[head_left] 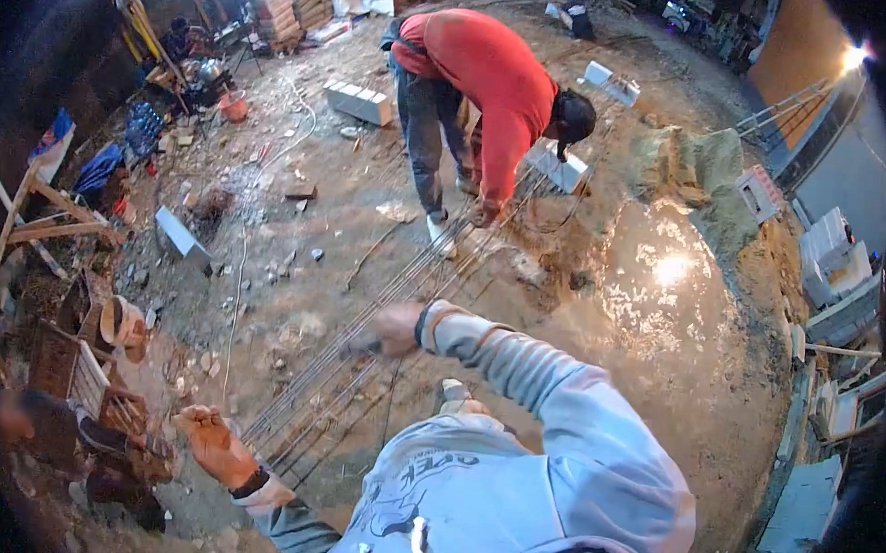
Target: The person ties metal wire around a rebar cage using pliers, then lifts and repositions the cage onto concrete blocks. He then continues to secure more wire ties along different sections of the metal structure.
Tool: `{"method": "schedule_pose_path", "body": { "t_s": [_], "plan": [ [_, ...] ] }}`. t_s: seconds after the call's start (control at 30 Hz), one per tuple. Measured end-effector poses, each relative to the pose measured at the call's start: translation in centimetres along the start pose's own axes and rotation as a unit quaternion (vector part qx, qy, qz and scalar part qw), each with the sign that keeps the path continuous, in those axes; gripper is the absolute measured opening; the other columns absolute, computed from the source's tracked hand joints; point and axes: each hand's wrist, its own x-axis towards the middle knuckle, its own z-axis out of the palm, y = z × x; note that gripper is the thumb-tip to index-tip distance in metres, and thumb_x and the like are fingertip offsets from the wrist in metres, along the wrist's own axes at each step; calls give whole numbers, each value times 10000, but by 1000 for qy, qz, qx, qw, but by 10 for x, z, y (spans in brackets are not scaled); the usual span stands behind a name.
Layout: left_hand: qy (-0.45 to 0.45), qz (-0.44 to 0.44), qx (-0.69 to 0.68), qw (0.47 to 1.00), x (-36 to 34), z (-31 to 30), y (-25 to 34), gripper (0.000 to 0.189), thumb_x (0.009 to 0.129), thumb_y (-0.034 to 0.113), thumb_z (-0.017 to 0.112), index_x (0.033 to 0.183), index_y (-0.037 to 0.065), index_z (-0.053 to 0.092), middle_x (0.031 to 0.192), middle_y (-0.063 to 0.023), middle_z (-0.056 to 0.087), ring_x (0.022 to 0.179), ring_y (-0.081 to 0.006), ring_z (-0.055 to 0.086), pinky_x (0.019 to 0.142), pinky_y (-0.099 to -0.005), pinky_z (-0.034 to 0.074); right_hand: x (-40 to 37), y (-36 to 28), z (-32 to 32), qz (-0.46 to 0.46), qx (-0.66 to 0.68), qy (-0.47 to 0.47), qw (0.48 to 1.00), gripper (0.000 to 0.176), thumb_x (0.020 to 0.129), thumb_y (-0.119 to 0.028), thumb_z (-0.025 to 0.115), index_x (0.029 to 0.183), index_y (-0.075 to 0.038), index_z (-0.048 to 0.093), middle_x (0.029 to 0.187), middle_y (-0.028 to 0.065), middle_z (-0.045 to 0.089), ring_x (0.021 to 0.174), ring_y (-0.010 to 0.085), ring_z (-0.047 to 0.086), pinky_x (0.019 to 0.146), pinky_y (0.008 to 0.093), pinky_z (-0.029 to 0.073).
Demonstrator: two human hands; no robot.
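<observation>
Long thin steel bars run diagonally across the dirt floor in front of me. My left hand is held out beside their near end, fingers stretched and nothing visible in it. Over the middle of the bars is my right hand, blurred by motion. It looks closed, and a grey smear sticks out from it that I cannot make out. A co-worker in a red top bends over the far part of the bars, one hand down at them. White blocks rest behind that hand.
Wet, shiny ground and a sand pile lie to the right. Other blocks stand at the back, with one pale block at left. A white cable crosses the floor. Another person is at lower left.
</observation>
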Motion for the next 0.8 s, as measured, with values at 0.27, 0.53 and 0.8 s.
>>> {"method": "schedule_pose_path", "body": {
  "t_s": [0.27, 0.53, 0.8],
  "plan": [
    [157, 148, 557, 802, -2, -19, -17, 336, 903, 312, 494, 789, 15, 602, 768, -46, 579, 665, -153, 501, 603, -299, 401, -71, -75, -14, -314, 290, -147, 892, 387, 738, -95, 606, 1124, -100, 582, 713, 138, 586, 681, 236, 540, 626, 325, 432],
    [6, -37, 9, 999, -2, -52, -14, 220, 930, 263, 447, 923, 71, 554, 850, -27, 573, 738, -141, 522, 711, -284, 436, -59, -43, -44, 52, 214, 215, 951, 212, 742, -129, 545, 937, -90, 616, 680, 107, 615, 595, 239, 606, 561, 358, 474],
    [-148, 81, 107, 980, 2, -59, 11, 361, 946, 276, 421, 1177, 5, 484, 959, -64, 552, 888, -162, 525, 796, -284, 425, -41, -73, 48, -53, 205, -252, 944, 490, 717, -207, 628, 1180, -71, 542, 742, 75, 621, 672, 163, 569, 614, 319, 460]
  ]
}}
